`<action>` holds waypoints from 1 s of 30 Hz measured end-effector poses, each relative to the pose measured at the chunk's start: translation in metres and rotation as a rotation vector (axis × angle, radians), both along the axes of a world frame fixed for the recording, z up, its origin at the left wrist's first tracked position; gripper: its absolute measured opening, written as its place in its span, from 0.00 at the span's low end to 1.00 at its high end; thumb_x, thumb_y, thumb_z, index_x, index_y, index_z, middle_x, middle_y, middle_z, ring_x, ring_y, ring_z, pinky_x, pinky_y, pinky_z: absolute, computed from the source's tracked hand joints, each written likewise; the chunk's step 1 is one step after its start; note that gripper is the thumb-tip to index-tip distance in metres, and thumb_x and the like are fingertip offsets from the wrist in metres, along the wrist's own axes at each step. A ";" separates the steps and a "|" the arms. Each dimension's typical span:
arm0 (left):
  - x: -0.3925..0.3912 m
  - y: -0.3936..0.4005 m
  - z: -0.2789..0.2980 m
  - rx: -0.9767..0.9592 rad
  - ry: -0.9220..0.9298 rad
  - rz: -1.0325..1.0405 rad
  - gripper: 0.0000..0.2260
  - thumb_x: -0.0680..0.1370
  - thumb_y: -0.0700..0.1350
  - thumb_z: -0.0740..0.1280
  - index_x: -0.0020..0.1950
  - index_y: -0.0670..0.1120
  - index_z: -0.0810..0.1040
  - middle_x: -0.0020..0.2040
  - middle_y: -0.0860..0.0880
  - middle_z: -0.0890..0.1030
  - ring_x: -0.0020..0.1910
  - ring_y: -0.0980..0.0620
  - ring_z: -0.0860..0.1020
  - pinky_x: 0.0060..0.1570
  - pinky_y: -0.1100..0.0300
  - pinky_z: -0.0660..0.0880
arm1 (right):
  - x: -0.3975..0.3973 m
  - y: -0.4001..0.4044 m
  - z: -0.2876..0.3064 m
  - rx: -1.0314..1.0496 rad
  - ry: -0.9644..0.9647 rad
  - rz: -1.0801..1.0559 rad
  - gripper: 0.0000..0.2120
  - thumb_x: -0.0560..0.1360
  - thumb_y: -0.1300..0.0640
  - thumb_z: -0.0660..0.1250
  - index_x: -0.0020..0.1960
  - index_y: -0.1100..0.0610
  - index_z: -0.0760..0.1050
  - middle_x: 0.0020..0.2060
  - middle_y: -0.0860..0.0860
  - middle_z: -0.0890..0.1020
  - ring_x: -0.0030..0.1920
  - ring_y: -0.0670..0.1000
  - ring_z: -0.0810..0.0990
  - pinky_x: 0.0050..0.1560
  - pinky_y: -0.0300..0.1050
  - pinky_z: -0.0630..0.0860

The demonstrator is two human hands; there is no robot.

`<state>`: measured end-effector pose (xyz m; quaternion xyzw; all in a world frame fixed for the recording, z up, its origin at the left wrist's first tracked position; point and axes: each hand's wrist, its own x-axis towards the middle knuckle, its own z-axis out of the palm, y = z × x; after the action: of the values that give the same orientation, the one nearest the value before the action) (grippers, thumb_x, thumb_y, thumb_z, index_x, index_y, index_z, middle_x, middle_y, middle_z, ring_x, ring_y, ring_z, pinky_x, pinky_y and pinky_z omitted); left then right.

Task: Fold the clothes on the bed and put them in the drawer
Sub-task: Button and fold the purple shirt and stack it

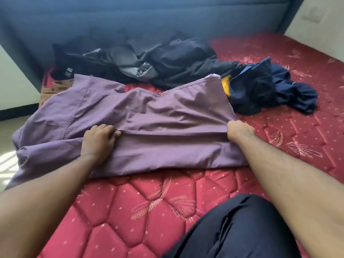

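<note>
A dark-clad knee (251, 229) sits nearest, on the red quilted bed (149, 211); beyond it a purple shirt (149, 112) lies spread across the bed, its near part doubled over; the left hand (98, 140) pinches the folded hem, fingers curled; the right hand (240, 131) grips the same hem at the shirt's right edge; farther back lies a heap of dark clothes (167, 60), a navy garment (270, 88) to its right.

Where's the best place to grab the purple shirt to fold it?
Grab the purple shirt along its folded near hem, coming from the near side, one hand at each end. The left hand and right hand already pinch that straight edge, so it stays even.
</note>
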<state>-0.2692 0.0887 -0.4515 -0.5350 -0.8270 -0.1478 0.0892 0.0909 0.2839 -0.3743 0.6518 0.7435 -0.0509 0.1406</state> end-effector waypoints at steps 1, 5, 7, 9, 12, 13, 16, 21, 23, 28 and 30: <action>-0.002 0.004 -0.003 -0.023 -0.015 -0.001 0.08 0.78 0.48 0.71 0.46 0.42 0.82 0.44 0.40 0.81 0.45 0.35 0.77 0.42 0.44 0.73 | -0.001 0.006 -0.005 -0.012 -0.021 0.008 0.21 0.77 0.66 0.56 0.69 0.58 0.71 0.68 0.57 0.73 0.68 0.60 0.72 0.61 0.54 0.71; -0.007 0.005 -0.025 -0.079 -0.067 -0.028 0.11 0.77 0.52 0.71 0.52 0.46 0.83 0.51 0.42 0.81 0.50 0.36 0.77 0.49 0.43 0.73 | -0.006 0.013 -0.031 -0.025 -0.153 0.044 0.22 0.78 0.64 0.57 0.70 0.55 0.70 0.70 0.58 0.69 0.69 0.62 0.70 0.62 0.61 0.71; -0.005 -0.001 -0.028 -0.034 -0.058 -0.026 0.17 0.76 0.57 0.67 0.59 0.48 0.81 0.58 0.44 0.79 0.57 0.39 0.75 0.54 0.43 0.70 | -0.020 -0.003 -0.037 0.118 -0.246 0.159 0.19 0.79 0.60 0.57 0.70 0.53 0.68 0.68 0.57 0.69 0.69 0.63 0.66 0.65 0.72 0.64; 0.002 -0.014 -0.021 0.084 -0.058 -0.002 0.22 0.75 0.59 0.64 0.63 0.49 0.79 0.63 0.45 0.77 0.62 0.41 0.73 0.57 0.43 0.67 | -0.045 -0.032 -0.045 0.213 -0.179 0.351 0.18 0.79 0.59 0.56 0.69 0.51 0.67 0.67 0.55 0.68 0.69 0.61 0.64 0.65 0.77 0.59; 0.015 -0.063 -0.008 0.276 -0.145 0.086 0.23 0.74 0.59 0.63 0.65 0.48 0.77 0.67 0.43 0.74 0.69 0.41 0.70 0.62 0.38 0.65 | -0.089 -0.092 -0.055 0.046 0.113 0.554 0.21 0.78 0.59 0.58 0.70 0.50 0.64 0.67 0.54 0.65 0.70 0.57 0.63 0.63 0.72 0.65; 0.018 -0.088 -0.008 0.301 -0.193 0.158 0.26 0.74 0.60 0.63 0.67 0.48 0.75 0.70 0.42 0.71 0.71 0.40 0.67 0.65 0.36 0.63 | -0.101 -0.106 -0.059 -0.017 0.165 0.583 0.21 0.77 0.59 0.59 0.70 0.50 0.64 0.66 0.53 0.64 0.70 0.56 0.63 0.62 0.70 0.69; 0.016 -0.177 -0.020 0.162 -0.427 0.561 0.39 0.70 0.71 0.60 0.76 0.53 0.62 0.77 0.42 0.61 0.76 0.40 0.59 0.69 0.32 0.55 | -0.119 -0.137 -0.064 -0.130 0.177 0.608 0.24 0.76 0.60 0.58 0.71 0.49 0.63 0.69 0.53 0.62 0.73 0.55 0.59 0.61 0.67 0.71; 0.001 -0.233 -0.023 -0.142 -0.771 0.825 0.31 0.68 0.75 0.63 0.57 0.52 0.76 0.56 0.42 0.81 0.57 0.37 0.77 0.61 0.41 0.69 | -0.126 -0.182 -0.066 -0.068 0.031 0.521 0.26 0.77 0.62 0.52 0.74 0.50 0.58 0.71 0.53 0.62 0.74 0.55 0.57 0.63 0.73 0.65; 0.001 -0.240 -0.005 0.009 -0.742 0.839 0.19 0.75 0.64 0.66 0.46 0.48 0.78 0.47 0.41 0.82 0.46 0.39 0.78 0.51 0.47 0.74 | -0.137 -0.201 -0.061 -0.005 0.012 0.569 0.23 0.77 0.60 0.55 0.71 0.50 0.62 0.67 0.53 0.66 0.72 0.55 0.61 0.63 0.70 0.66; 0.009 -0.226 0.047 0.431 -0.980 0.755 0.08 0.75 0.45 0.72 0.50 0.48 0.75 0.49 0.44 0.81 0.40 0.47 0.77 0.41 0.55 0.74 | -0.189 -0.263 -0.043 -0.079 0.321 0.827 0.28 0.77 0.50 0.63 0.75 0.48 0.59 0.64 0.48 0.73 0.66 0.52 0.72 0.63 0.52 0.68; 0.012 -0.204 0.064 0.521 -1.448 0.662 0.17 0.74 0.48 0.75 0.58 0.45 0.75 0.55 0.42 0.82 0.50 0.44 0.82 0.51 0.50 0.80 | -0.206 -0.285 -0.030 -0.323 0.655 0.758 0.41 0.72 0.48 0.71 0.78 0.43 0.53 0.52 0.47 0.80 0.56 0.50 0.79 0.57 0.47 0.72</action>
<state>-0.2573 -0.1153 -0.3877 0.0002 -0.7337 -0.6075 -0.3044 -0.1153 -0.0013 -0.4047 0.2573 0.9148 -0.3113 0.0082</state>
